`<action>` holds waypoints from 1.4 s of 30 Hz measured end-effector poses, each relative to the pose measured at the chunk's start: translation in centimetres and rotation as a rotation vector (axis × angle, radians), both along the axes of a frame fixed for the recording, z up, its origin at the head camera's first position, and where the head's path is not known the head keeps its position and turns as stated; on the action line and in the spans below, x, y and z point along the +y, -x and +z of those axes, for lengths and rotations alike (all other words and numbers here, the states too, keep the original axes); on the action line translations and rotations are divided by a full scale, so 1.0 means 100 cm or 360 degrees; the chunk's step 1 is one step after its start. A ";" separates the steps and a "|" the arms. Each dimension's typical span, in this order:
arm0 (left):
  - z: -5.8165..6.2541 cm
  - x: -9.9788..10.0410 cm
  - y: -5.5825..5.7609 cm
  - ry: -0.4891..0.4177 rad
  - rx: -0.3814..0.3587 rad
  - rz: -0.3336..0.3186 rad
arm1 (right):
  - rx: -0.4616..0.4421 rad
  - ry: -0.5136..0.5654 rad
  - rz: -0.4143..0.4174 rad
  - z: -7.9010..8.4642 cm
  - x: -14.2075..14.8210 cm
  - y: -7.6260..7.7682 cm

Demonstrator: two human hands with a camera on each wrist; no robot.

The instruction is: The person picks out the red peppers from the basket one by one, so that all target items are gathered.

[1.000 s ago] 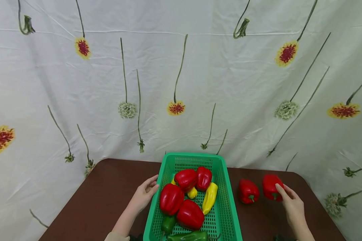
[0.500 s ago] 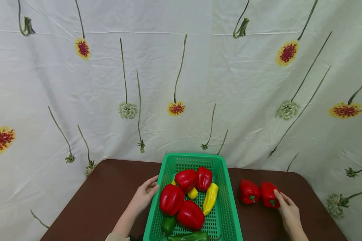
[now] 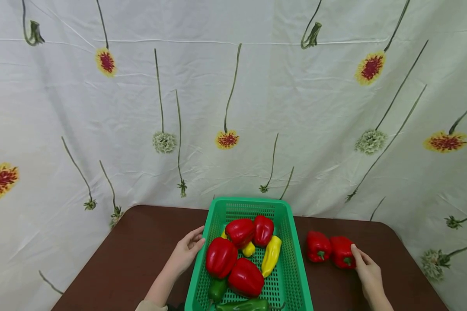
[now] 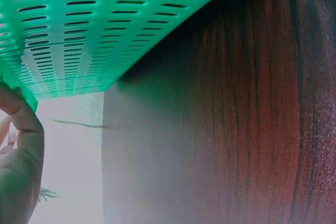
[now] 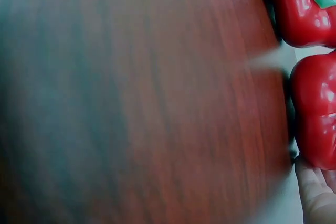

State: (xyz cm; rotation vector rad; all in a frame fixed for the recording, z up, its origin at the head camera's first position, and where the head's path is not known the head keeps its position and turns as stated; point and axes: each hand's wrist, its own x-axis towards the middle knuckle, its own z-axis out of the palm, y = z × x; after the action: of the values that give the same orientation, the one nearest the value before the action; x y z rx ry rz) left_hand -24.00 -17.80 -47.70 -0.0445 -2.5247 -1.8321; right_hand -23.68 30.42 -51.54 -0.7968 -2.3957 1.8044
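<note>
**Two red peppers side by side, basket steadied**

Right hand (image 3: 367, 274) at the outer pepper (image 3: 341, 252), fingers fairly straight against its right flank, touching rather than wrapping; a fingertip against red skin in the right wrist view. Pepper touching its twin (image 3: 317, 246), both on the bench (image 3: 140, 246) right of the basket (image 3: 295, 276) – probably nudged together to form a tidy pair, stems facing the wearer.

Left hand (image 3: 187, 250) relaxed and mostly open, fingers against the basket's left wall, likely bracing it against sliding. Inside: more red peppers, yellow ones, green ones at the near end, piled loosely.

No brand, label or writing legible anywhere; only printed flowers on the backdrop cloth (image 3: 233, 108)
</note>
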 end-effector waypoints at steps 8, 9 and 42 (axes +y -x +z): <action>0.001 0.001 -0.001 -0.0001 -0.0002 0.0001 | 0.0003 -0.0138 0.0060 0.000 0.000 -0.003; 0.001 0.001 -0.001 -0.0004 -0.0005 0.0002 | 0.0003 -0.0136 0.0053 0.001 0.000 -0.003; 0.002 0.000 0.000 -0.0006 -0.0020 0.0004 | 0.0583 -0.0241 0.0102 0.090 -0.046 -0.017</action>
State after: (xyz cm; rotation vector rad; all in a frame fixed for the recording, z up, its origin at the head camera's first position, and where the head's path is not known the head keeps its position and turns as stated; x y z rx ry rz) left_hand -23.96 -17.79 -47.49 -0.0302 -2.5281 -1.8421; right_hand -22.01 25.86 -42.57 -0.3421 -2.2991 1.5973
